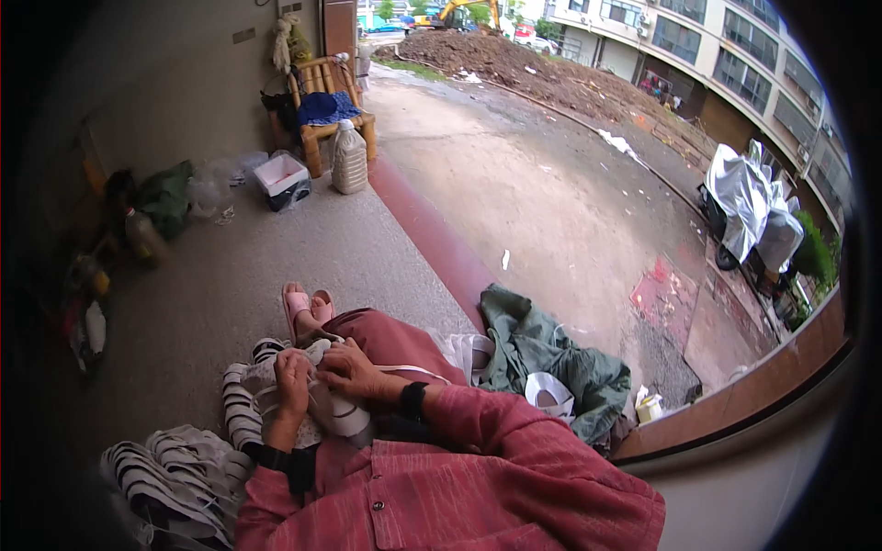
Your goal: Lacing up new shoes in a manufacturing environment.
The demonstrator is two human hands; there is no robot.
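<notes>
Hands working on shoe [312, 399] in lap: left hand [292, 376] clamping its side, right hand [347, 370] pinching its top. Better keeping shoe braced against knee. Shoe pile [179, 477] lying beside on floor.

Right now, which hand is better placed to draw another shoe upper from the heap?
Probably left: the left hand sits nearer the heap of striped shoe uppers; the right hand presses the upper on the lap.

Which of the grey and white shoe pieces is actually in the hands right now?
The shoe piece in the lap, gripped by the left hand and right hand. The other shoe pieces lie untouched in a pile on the floor at lower left.
</notes>
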